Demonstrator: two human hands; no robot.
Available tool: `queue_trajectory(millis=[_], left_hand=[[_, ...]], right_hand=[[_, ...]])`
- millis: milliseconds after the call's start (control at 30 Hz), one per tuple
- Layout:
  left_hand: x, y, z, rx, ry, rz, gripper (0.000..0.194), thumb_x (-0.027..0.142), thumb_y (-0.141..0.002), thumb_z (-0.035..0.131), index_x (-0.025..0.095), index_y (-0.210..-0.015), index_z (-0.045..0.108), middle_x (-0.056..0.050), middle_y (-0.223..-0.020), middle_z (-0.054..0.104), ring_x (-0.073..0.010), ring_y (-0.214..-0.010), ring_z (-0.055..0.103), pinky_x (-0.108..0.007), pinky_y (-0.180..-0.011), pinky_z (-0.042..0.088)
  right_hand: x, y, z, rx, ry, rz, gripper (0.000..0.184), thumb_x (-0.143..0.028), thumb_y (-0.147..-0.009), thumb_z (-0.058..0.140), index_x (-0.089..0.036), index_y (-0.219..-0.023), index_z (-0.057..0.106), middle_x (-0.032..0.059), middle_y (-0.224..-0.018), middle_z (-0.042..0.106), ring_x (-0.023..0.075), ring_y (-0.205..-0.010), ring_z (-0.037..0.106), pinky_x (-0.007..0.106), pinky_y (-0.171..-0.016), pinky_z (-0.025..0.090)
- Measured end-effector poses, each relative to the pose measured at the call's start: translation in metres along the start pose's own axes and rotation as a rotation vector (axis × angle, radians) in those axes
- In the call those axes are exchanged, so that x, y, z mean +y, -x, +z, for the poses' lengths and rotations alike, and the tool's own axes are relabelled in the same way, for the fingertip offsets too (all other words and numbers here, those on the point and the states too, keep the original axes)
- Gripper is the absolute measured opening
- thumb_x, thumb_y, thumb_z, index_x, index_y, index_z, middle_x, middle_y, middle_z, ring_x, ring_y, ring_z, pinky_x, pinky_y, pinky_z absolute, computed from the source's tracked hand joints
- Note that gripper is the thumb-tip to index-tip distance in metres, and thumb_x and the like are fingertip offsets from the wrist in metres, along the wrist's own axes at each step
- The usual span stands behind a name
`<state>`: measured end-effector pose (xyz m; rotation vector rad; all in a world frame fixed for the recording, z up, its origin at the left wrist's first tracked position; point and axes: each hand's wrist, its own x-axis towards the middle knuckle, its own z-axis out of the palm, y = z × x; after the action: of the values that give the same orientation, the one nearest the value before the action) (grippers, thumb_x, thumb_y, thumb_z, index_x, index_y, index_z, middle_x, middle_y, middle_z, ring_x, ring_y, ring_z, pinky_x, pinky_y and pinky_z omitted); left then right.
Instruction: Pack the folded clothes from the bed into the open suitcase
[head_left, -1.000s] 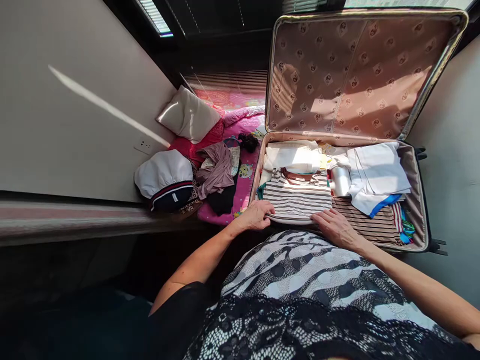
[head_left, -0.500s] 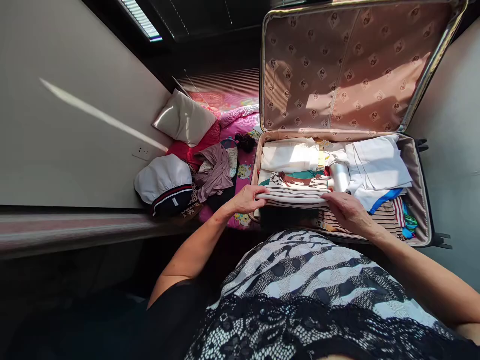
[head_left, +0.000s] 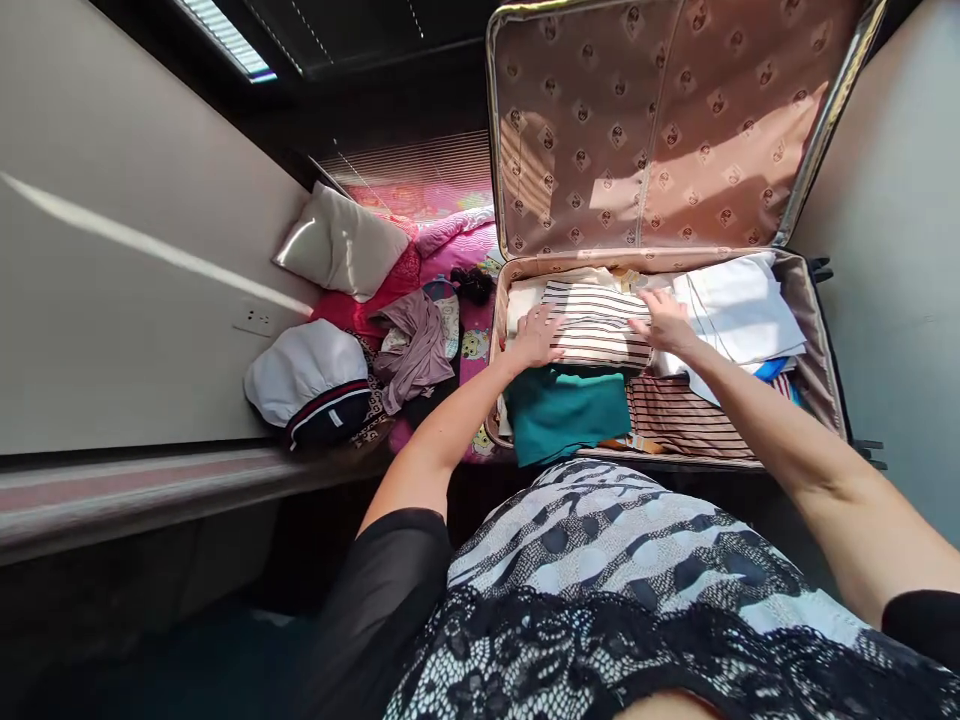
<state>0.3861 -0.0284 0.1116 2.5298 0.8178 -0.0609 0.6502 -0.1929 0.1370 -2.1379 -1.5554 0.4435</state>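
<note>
An open suitcase (head_left: 821, 345) lies in front of me, its patterned lid (head_left: 660, 120) standing up. A folded black-and-white striped garment (head_left: 596, 325) rests on the pile at the back left of the case. My left hand (head_left: 536, 335) lies flat on its left edge, fingers spread. My right hand (head_left: 664, 322) presses its right edge with fingers extended. Below them a folded teal garment (head_left: 566, 412) is uncovered, beside a brown striped cloth (head_left: 682, 415). White folded clothes (head_left: 739, 310) fill the right side.
To the left a pink bed surface (head_left: 480, 345) holds a white pillow (head_left: 341, 240), a mauve garment (head_left: 411, 350) and a white-and-navy bag (head_left: 307, 385). A pale wall (head_left: 112, 300) and a ledge (head_left: 150, 490) run along the left; another wall (head_left: 892, 250) closes the right.
Both hands lifted the striped folded garment from the near left of the case and set it farther back on the pile, uncovering the teal garment. The view shifted left.
</note>
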Motion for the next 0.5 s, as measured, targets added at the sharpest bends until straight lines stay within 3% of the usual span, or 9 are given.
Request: queue_trajectory(millis=[67,133,200,267,400,500], left_hand=[[0.006,0.014,0.013,-0.14,-0.146,0.131,0.094,0.023,-0.083,0.089,0.024,-0.17,0.053,-0.02,-0.186,0.03,-0.0502,-0.173,0.021,-0.07,-0.137,0.022],[0.008,0.021,0.022,-0.178,-0.21,0.166,0.102,0.016,-0.08,0.085,0.026,-0.175,0.047,-0.02,-0.186,0.03,-0.0503,-0.174,0.019,-0.072,-0.137,0.019],[0.006,0.019,0.027,-0.175,-0.193,0.162,0.1,0.013,-0.082,0.079,0.024,-0.175,0.047,-0.022,-0.183,0.036,-0.0491,-0.172,0.026,-0.071,-0.136,0.021],[0.002,0.009,0.028,-0.154,-0.103,0.154,0.088,0.013,-0.086,0.072,0.019,-0.172,0.053,-0.025,-0.173,0.05,-0.0466,-0.165,0.042,-0.067,-0.135,0.027],[-0.006,-0.017,0.007,-0.072,0.136,0.162,0.067,0.013,-0.085,0.072,0.012,-0.152,0.069,-0.025,-0.144,0.073,-0.041,-0.142,0.066,-0.053,-0.128,0.043],[-0.011,-0.035,-0.035,0.025,0.25,0.23,0.063,0.011,-0.077,0.076,0.015,-0.14,0.073,-0.018,-0.139,0.075,-0.0361,-0.135,0.069,-0.045,-0.122,0.049]], right_hand=[[0.01,0.023,0.023,-0.129,0.147,-0.046,0.061,-0.042,-0.089,0.08,-0.018,-0.145,0.072,0.0228,-0.161,0.063,0.0435,-0.146,0.057,0.053,-0.113,0.049],[0.017,0.046,0.042,-0.234,0.309,-0.161,0.074,-0.036,-0.084,0.081,-0.023,-0.156,0.066,0.02,-0.174,0.052,0.0467,-0.156,0.048,0.055,-0.118,0.045],[0.02,0.061,0.053,-0.228,0.433,-0.229,0.084,-0.026,-0.084,0.076,-0.023,-0.166,0.057,0.0213,-0.178,0.046,0.0467,-0.16,0.045,0.057,-0.12,0.041],[0.02,0.062,0.056,-0.201,0.481,-0.223,0.088,-0.016,-0.083,0.07,-0.019,-0.169,0.053,0.0244,-0.17,0.054,0.0449,-0.153,0.052,0.056,-0.117,0.044],[0.018,0.034,0.037,-0.189,0.37,-0.139,0.065,-0.015,-0.082,0.067,-0.014,-0.147,0.068,0.0207,-0.135,0.077,0.0369,-0.122,0.069,0.048,-0.102,0.054],[0.015,0.006,-0.005,-0.098,0.154,-0.115,0.051,-0.018,-0.08,0.069,-0.016,-0.131,0.076,0.0141,-0.122,0.079,0.0307,-0.111,0.071,0.043,-0.098,0.058]])
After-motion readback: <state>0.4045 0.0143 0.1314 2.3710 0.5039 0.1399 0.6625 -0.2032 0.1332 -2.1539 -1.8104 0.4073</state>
